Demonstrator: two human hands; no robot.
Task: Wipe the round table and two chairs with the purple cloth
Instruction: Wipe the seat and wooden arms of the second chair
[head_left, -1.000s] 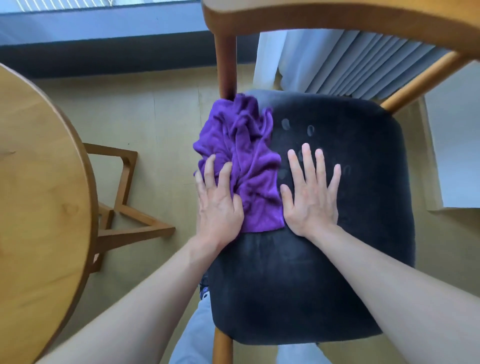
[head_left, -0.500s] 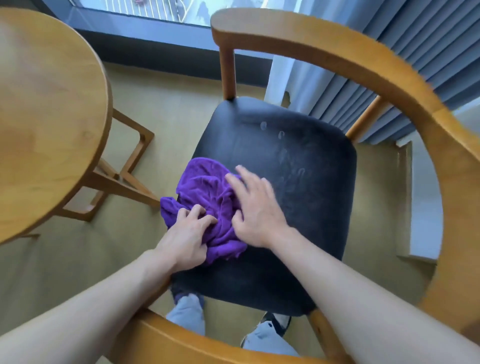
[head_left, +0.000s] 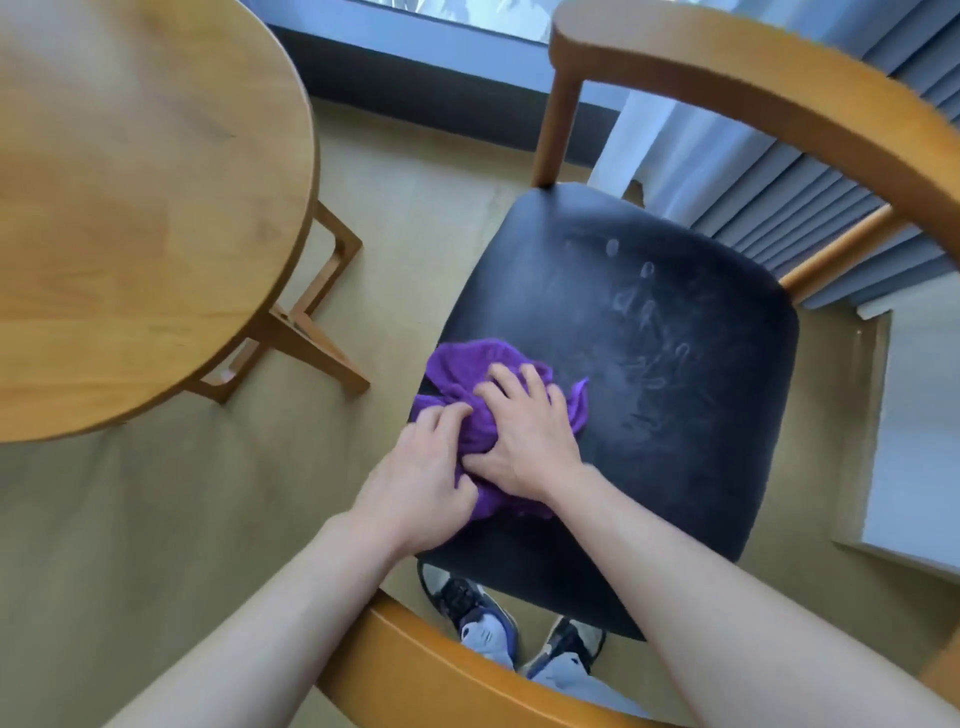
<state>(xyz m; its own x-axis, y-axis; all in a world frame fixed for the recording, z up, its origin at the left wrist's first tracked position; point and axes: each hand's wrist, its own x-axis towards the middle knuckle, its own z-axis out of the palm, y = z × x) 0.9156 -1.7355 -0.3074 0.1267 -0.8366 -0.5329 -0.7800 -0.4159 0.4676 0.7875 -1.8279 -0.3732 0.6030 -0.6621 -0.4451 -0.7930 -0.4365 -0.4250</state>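
Note:
The purple cloth (head_left: 470, 366) lies bunched on the near left part of a dark chair seat (head_left: 675, 415). My left hand (head_left: 421, 478) grips the cloth's near left edge with curled fingers. My right hand (head_left: 524, 431) lies on top of the cloth, its fingers bent into the folds and gathering the fabric. The chair has a curved wooden backrest rail (head_left: 779, 88) that runs round to the near side. The round wooden table (head_left: 130, 208) stands at the left. Only one chair is in view.
Faint finger marks show on the seat's far half. The table's wooden legs (head_left: 311, 338) reach toward the chair. A window sill and grey curtains (head_left: 810, 208) lie beyond the chair. My shoes (head_left: 483, 618) show under the seat's near edge.
Both hands dragged the cloth from the seat's far left to its near left and went from flat palms to bunching the fabric. The view pulled back and now shows the whole chair.

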